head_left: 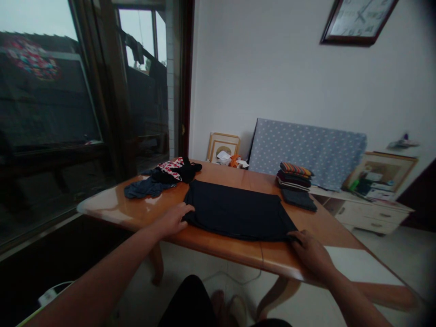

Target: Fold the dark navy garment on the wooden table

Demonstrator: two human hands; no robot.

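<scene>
A dark navy or black garment [235, 211] lies flat on the wooden table [252, 178], spread in a wide folded shape near the front edge. My left hand [175, 219] grips its near left corner, fingers closed on the cloth. At the opposite end, my right hand [309, 250] pinches the near right corner between thumb and fingers. Whether it is a shirt or trousers cannot be made out.
Crumpled clothes [163, 177] lie at the table's left. A stack of folded clothes [294, 177] stands at the back right, with a folded dark grey cloth [299, 200] before it. A white sheet [363, 265] lies near the right edge. Behind is a low white cabinet [371, 213].
</scene>
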